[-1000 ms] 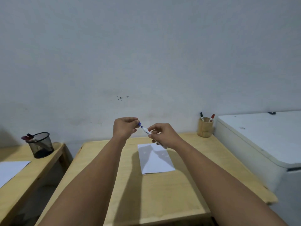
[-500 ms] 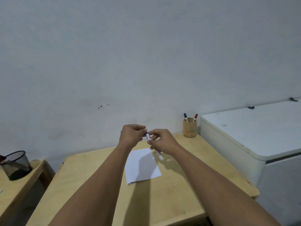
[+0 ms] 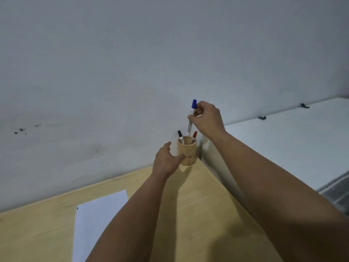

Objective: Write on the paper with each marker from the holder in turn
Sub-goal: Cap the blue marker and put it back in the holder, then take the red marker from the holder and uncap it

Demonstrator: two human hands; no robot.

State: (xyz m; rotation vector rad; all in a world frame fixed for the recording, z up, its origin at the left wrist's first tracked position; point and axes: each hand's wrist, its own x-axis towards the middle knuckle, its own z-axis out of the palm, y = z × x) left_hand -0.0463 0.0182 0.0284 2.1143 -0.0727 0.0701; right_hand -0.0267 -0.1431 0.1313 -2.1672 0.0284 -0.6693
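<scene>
Both bare forearms reach away from the near edge toward the far right. The left hand [image 3: 167,160] lies lower, palm turned right, its thumb and fingers curved in a loose open cup. The right hand [image 3: 206,120] is raised higher and farther, wrist bent, its thumb and fingertips [image 3: 189,117] pinched together and pointing left.

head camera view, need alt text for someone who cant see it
A person's right hand holds a blue-capped marker upright above a round wooden holder, which the left hand steadies at the far corner of a wooden table. A black-capped marker and a red-capped marker stand in the holder; white paper lies nearer.
</scene>
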